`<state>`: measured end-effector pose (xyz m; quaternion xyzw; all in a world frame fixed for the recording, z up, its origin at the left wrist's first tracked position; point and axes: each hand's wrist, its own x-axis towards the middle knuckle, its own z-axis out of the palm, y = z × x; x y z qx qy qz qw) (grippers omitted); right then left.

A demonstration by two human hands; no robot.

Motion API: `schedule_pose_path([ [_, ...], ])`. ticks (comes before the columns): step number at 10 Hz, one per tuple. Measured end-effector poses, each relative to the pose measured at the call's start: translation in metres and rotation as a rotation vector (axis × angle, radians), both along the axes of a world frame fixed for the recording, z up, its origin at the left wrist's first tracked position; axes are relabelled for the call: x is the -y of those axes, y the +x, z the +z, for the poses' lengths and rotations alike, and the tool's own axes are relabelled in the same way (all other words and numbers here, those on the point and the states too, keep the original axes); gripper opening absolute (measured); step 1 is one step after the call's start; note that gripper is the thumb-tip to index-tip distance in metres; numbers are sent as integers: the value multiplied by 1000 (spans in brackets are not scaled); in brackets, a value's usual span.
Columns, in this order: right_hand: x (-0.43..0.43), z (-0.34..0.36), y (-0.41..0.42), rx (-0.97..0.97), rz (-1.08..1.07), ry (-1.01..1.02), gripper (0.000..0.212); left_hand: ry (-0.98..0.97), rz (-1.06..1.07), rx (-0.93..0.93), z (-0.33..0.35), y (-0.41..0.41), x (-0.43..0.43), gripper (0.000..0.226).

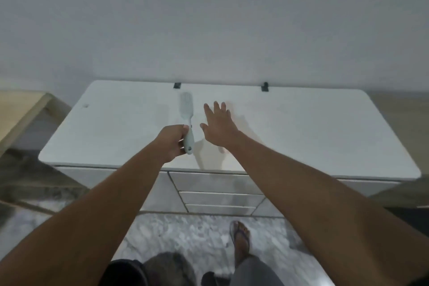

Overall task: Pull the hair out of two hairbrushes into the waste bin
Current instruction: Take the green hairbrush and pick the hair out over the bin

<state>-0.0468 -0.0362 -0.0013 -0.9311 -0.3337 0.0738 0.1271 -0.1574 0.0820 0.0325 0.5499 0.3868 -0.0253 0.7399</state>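
A pale green hairbrush (185,109) is held over the white dresser top (301,127), its head pointing away from me toward the wall. My left hand (173,141) grips its handle near the front edge of the top. My right hand (217,125) hovers just right of the brush, palm down, fingers spread, holding nothing. Whether hair sits in the bristles is too blurred to tell. I see only this one brush. A dark round shape at the bottom edge by my feet (130,273) may be the waste bin; only its rim shows.
The dresser has white drawers (218,197) facing me and two dark clips (264,87) at its back edge against the wall. A wooden table corner (21,111) stands to the left. My sandalled foot (241,237) is on the marbled floor.
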Motion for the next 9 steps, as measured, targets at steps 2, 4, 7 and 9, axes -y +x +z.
schedule_pose_path([
  [2, 42, -14, 43, -9, -111, -29, 65, 117, -109, -112, -33, 63, 33, 9],
  [4, 49, -22, 57, -29, -124, -67, 71, 386, -163, -183, -64, 87, 31, 9],
  [7, 44, -25, 61, -56, -115, -71, 72, 879, -390, -272, -61, 91, 31, 28],
  [9, 42, -29, 57, -55, -119, -58, 71, 941, -406, -276, -60, 88, 32, 38],
])
